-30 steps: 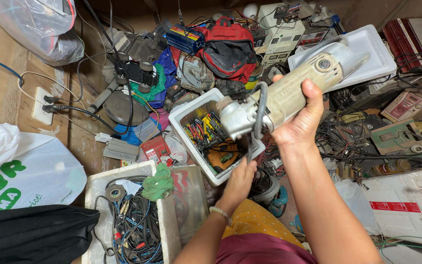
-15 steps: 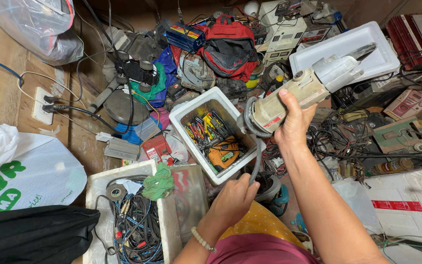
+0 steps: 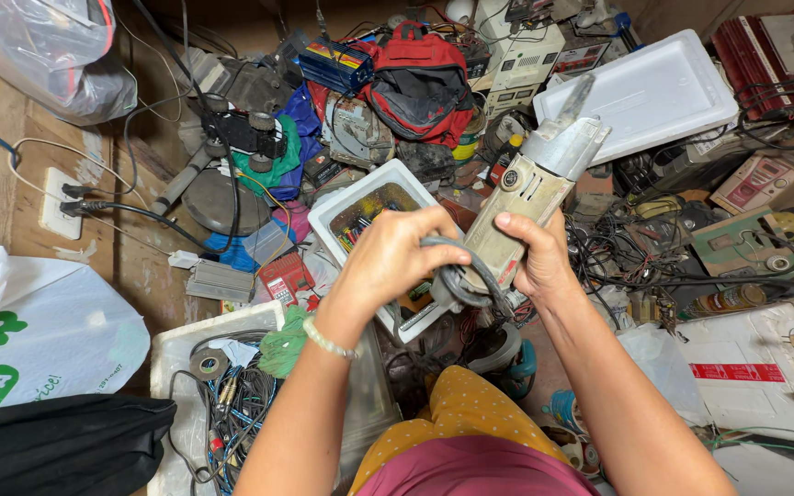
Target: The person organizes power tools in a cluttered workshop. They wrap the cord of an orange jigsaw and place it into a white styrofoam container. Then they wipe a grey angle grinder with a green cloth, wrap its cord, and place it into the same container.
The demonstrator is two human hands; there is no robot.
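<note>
Beige angle grinder [image 3: 530, 207] held tilted above a white tool bin [image 3: 357, 204], right hand [image 3: 535, 262] clamped round its body, left hand [image 3: 397, 262] gripping looped grey cord [image 3: 466, 276] at its rear, red backpack [image 3: 420, 78] and white tray [image 3: 654, 92] beyond.

Cluttered floor [image 3: 153, 266]: white tub [image 3: 346, 207], red backpack [image 3: 420, 78], cables [image 3: 654, 257].

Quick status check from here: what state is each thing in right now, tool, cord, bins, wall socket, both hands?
Power tool: lifted, tilted, held by its body.
Cord: looped at the tool's rear end.
Right hand: gripping the tool.
Left hand: closed on the cord.
White bin: open, small tools inside.
Wall socket: plugs inserted.
Red backpack: lying on the pile.
</note>
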